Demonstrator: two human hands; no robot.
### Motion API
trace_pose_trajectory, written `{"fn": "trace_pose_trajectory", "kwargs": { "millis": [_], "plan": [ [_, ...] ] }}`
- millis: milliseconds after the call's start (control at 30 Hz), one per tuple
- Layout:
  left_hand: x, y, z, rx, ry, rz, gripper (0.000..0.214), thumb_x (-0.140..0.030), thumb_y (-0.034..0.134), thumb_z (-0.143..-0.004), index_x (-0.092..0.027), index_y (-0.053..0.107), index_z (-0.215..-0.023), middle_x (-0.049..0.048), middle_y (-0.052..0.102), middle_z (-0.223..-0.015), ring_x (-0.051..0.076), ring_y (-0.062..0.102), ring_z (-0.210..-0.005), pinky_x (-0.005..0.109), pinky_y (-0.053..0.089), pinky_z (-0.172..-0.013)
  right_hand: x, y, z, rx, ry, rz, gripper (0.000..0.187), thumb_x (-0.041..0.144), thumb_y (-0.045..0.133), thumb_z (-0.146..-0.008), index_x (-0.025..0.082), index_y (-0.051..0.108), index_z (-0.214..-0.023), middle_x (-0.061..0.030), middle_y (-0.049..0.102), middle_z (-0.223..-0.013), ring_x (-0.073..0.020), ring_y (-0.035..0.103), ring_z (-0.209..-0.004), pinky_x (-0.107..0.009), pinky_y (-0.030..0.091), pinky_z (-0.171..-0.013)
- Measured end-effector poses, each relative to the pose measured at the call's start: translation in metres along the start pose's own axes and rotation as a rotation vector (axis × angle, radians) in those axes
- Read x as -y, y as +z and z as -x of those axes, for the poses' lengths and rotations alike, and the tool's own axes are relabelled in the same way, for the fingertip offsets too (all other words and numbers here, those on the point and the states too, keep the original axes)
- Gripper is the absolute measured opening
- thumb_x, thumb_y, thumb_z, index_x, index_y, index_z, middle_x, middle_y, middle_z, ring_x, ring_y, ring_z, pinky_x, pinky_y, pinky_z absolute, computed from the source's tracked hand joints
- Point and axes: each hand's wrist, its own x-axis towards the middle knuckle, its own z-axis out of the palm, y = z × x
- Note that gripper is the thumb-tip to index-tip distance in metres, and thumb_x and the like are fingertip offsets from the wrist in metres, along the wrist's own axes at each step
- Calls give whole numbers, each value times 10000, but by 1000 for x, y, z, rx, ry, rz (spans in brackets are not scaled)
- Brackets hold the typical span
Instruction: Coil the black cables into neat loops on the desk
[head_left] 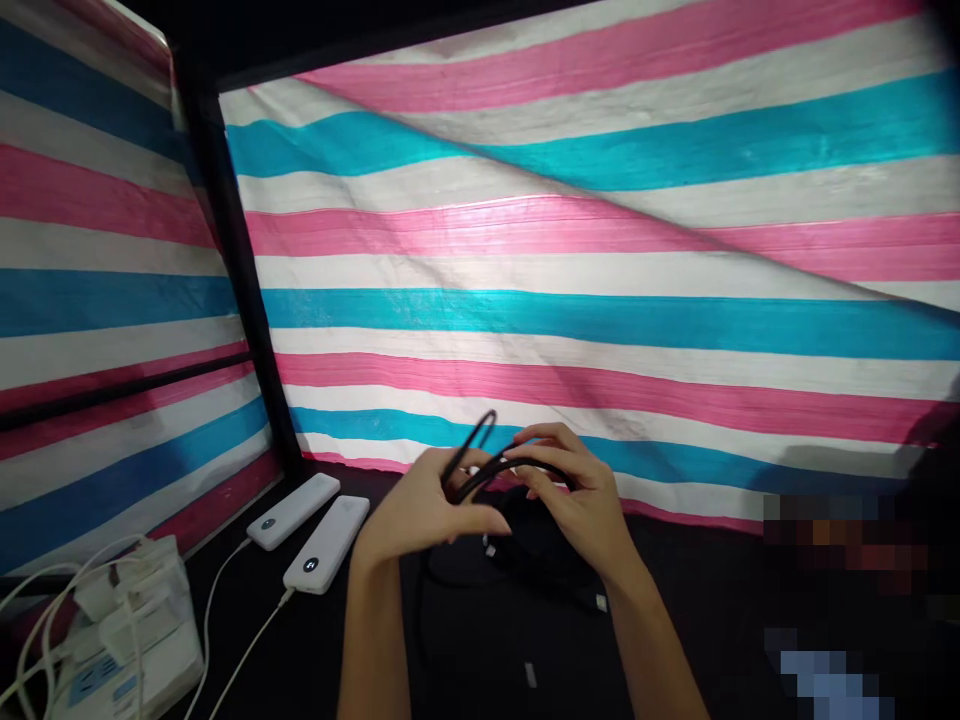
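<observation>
Both of my hands are raised over a dark table (pixel 480 660) and work a black cable (pixel 471 450). My left hand (pixel 420 515) pinches the folded cable, whose loop sticks up above the fingers. My right hand (pixel 577 500) curls its fingers around the same cable just to the right. More of the black cable lies coiled on the table under my hands, with a small plug end (pixel 600 602) showing at the right.
Two white power banks (pixel 294 510) (pixel 327 544) lie at the left with white cords attached. A white box with chargers and white cords (pixel 120 625) sits at the bottom left. Striped pink, blue and white sheets (pixel 600 280) wall the space.
</observation>
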Motion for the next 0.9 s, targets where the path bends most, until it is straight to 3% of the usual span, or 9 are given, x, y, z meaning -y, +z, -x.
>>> {"fn": "trace_pose_trajectory", "kwargs": {
  "millis": [67,167,267,467,600,733,833,900],
  "plan": [
    [-4,5,0,-19,22,-53,352,-347,744,-639,-172,694,-940,-69,462,-449,61,382,-394,178,291,-386,4,1,-1,-75,-71,81,109,273,632,-796,266,738,-819,-43,589,-969,-148,598,-790,-222,498,-532],
    [-7,8,-2,-137,93,-187,232,-369,628,-764,-175,716,-857,-41,493,-476,82,411,-439,196,312,-425,4,-1,-3,-162,-120,184,113,275,683,-755,276,724,-859,-37,582,-944,-164,590,-809,-238,488,-550],
    [-6,9,-5,-236,167,-279,248,-359,578,-806,-200,736,-911,-22,553,-522,97,452,-474,205,344,-470,2,-3,-3,-193,-151,299,225,304,715,-726,283,690,-948,-36,576,-957,-186,581,-854,-278,490,-629],
    [-1,10,-13,-175,184,-171,261,-375,656,-740,-188,756,-891,-6,592,-539,75,420,-423,202,334,-434,2,-11,-2,-185,-200,361,239,323,707,-729,255,624,-943,-50,580,-1002,-226,552,-967,-350,458,-791],
    [4,8,-15,-131,181,-94,255,-377,713,-676,-157,750,-798,-24,533,-472,54,376,-385,189,289,-386,4,-12,0,-155,-121,344,239,360,723,-704,235,604,-869,-23,616,-860,-198,573,-824,-320,462,-726],
    [7,4,-19,-261,195,-139,267,-406,645,-735,-154,714,-677,-41,449,-401,58,360,-367,197,288,-387,8,-11,3,-115,44,272,264,410,726,-685,230,649,-862,17,608,-673,-140,552,-594,-261,458,-577],
    [10,1,-23,-351,203,-154,254,-394,617,-752,-168,682,-658,-41,475,-433,61,381,-378,201,315,-413,9,-11,5,-120,70,206,216,402,675,-744,250,701,-894,8,661,-700,-123,553,-529,-244,447,-510],
    [13,0,-25,-309,199,-130,300,-439,594,-761,-171,654,-641,-38,478,-437,71,411,-387,209,340,-434,10,-11,6,-165,61,203,194,396,658,-761,262,724,-885,-3,688,-731,-123,554,-509,-251,450,-495]
  ]
}}
